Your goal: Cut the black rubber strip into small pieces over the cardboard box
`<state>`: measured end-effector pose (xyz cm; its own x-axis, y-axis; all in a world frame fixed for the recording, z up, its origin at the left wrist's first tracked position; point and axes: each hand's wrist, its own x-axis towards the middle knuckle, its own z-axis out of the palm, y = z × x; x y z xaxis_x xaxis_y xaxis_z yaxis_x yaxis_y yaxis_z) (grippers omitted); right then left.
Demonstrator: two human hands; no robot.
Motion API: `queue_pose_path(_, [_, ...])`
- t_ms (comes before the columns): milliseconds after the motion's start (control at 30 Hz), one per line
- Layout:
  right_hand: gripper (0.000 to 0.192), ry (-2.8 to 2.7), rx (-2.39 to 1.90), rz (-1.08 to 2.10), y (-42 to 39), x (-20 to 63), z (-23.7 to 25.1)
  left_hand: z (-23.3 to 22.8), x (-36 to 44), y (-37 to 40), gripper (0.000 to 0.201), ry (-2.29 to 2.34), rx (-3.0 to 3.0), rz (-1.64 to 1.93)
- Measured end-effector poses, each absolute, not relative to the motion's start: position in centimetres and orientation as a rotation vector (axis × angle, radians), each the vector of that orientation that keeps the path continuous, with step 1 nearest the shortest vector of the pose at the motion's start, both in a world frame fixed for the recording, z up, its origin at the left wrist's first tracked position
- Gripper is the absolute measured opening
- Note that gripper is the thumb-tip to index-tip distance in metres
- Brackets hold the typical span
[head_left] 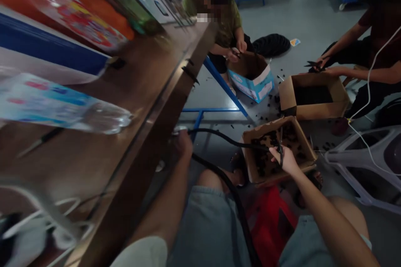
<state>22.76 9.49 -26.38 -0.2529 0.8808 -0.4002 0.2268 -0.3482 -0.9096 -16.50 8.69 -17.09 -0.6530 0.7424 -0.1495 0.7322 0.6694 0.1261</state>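
A long black flexible tube (227, 137) loops from my left hand (183, 144) across to my right hand (285, 160). My left hand is closed on the tube beside the table edge; a pale shiny spot shows at its fingertips, too blurred to name. My right hand grips scissors (281, 156) with black handles, their blade pointing up, close to the tube's far end. Below them stands an open cardboard box (255, 177) with many short black pieces (261, 169) inside. Another stretch of tube hangs down over my lap.
A wooden table (150, 87) with a plastic bottle (103, 117) fills the left. Two people sit opposite, hands over a blue box (250, 87) and a brown box (322, 110). Coiled black tubing (272, 45) lies behind. A grey plastic stool (354, 162) stands right.
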Motion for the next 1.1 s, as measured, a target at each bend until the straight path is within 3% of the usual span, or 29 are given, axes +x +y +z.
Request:
queue_pose_path(100, [0.042,-1.439,-1.489,1.676,11.1,22.3,-25.6,-17.8,-17.1,9.8,0.043,2.847,1.215,0.064])
queue_pose_path(200, [0.04,-1.483,-1.506,1.687,12.5,21.6,-25.3,-19.4,-13.4,11.2,0.034,2.676,1.487,0.092])
queue_pose_path(333, [0.047,-1.3,-1.435,1.814,13.4,20.8,-25.2,-22.3,-3.8,12.2,0.042,1.728,1.777,0.269])
queue_pose_path(433, [0.052,-1.065,-1.433,1.791,13.7,20.7,-25.1,-23.9,1.4,11.9,0.057,1.39,1.6,0.273])
queue_pose_path(600, [0.054,-0.924,-1.465,1.67,13.7,20.4,-25.1,-24.2,2.1,11.6,0.035,1.419,1.673,0.549])
queue_pose_path(933, [0.051,-1.051,-1.622,1.559,14.0,19.8,-26.0,-24.0,-0.6,14.8,0.014,1.585,1.727,0.536])
queue_pose_path(1100, [0.054,-0.884,-1.685,1.616,13.8,19.3,-27.6,-24.1,0.8,14.4,0.014,1.555,1.664,0.472])
